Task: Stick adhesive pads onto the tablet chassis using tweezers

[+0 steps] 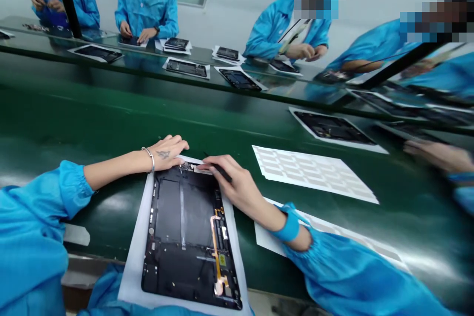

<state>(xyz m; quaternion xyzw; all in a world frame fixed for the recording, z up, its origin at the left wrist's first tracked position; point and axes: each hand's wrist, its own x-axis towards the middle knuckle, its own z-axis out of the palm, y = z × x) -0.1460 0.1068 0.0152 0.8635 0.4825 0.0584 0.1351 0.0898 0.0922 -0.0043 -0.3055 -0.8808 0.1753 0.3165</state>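
An open tablet housing (185, 227) with an orange flex cable (214, 237) lies on a white sheet (133, 256) at bottom centre, on the green bench (111, 123). The relaxed, open left hand (165, 154) rests on the housing's top edge, while the right hand (231, 182) grips a slim black tool (222, 172) just beside it. Farther right lies a sheet of white die-cut labels (311, 173), and along the top of the frame, co-workers (146, 5) in blue smocks sit behind other tablets (187, 68).

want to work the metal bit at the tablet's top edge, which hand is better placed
Right hand, probably: it holds the black tool right by the metal bit. The left hand rests at the tablet edge with no tool.
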